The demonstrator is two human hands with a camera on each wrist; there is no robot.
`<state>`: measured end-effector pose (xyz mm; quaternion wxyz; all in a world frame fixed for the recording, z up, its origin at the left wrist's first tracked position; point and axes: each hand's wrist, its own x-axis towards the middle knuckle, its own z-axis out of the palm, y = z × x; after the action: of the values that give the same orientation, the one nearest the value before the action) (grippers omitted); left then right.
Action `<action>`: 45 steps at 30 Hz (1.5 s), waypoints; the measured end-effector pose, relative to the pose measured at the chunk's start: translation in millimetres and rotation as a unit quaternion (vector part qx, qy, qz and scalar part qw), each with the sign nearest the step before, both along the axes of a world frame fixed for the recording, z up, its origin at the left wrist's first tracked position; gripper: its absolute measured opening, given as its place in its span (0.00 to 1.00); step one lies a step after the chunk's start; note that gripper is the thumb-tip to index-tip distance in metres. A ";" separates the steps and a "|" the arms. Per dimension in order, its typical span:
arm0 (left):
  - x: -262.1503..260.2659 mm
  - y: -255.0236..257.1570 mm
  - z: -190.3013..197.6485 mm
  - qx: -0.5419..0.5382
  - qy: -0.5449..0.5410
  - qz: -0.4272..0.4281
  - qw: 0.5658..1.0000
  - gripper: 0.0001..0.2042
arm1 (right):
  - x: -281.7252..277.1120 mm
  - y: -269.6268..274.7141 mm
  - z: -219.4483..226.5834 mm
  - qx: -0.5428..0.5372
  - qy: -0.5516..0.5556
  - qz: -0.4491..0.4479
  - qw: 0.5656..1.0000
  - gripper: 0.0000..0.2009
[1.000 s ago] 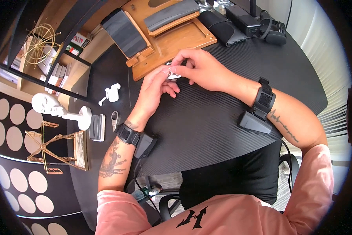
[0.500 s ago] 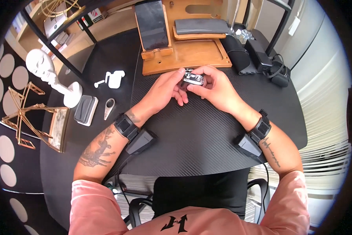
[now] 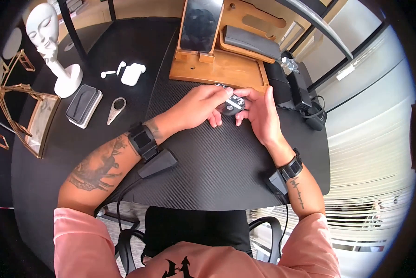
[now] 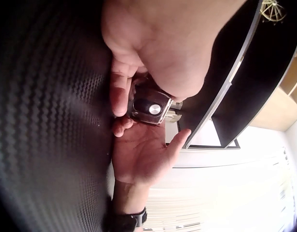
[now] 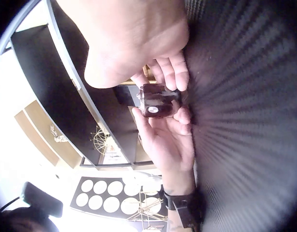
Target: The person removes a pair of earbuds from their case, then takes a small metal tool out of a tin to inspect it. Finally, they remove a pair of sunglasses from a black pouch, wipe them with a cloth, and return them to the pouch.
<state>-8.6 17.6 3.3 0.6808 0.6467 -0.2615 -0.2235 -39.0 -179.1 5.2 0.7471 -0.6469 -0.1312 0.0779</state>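
Observation:
A small dark box-like device (image 3: 230, 107) with a silver, knobbed top is in front of me, close over the desk mat. My left hand (image 3: 199, 105) grips it from the left, thumb on top and fingers underneath. My right hand (image 3: 267, 119) is at its right side, thumb raised straight up and fingers reaching to the device's edge. In the left wrist view, the dark face of the device (image 4: 149, 107) shows an oval black patch with a round silver button. The right wrist view shows the left thumb along the device (image 5: 159, 101); its lower edge is partly covered by fingers.
Beyond the hands stands a wooden stand (image 3: 222, 72) holding a phone (image 3: 201, 25) and a grey case (image 3: 252, 41). To the left are white earbuds and their case (image 3: 133, 74), a teardrop-shaped tool (image 3: 116, 110), a small box (image 3: 84, 105) and a white head sculpture (image 3: 68, 81).
The device has turned in the hands, its dark side now facing me more. My right thumb has come off it and points up. The head view has swung round to the right.

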 end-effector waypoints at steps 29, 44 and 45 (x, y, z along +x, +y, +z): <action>-1.6 1.4 -2.3 0.004 -0.042 0.008 0.999 0.21 | 4.8 -0.3 -3.5 0.011 0.003 0.016 1.000 0.27; -3.8 0.7 0.0 0.003 -0.042 0.008 0.999 0.20 | 0.4 1.5 4.0 0.006 0.016 0.013 1.000 0.24; -3.3 1.7 0.0 -0.004 -0.040 0.003 0.999 0.20 | 1.8 1.9 2.2 0.004 0.016 0.016 1.000 0.24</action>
<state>-11.9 19.3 3.3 0.6730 0.6535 -0.2871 -0.1941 -37.1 -177.2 7.5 0.7507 -0.6400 -0.1299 0.1001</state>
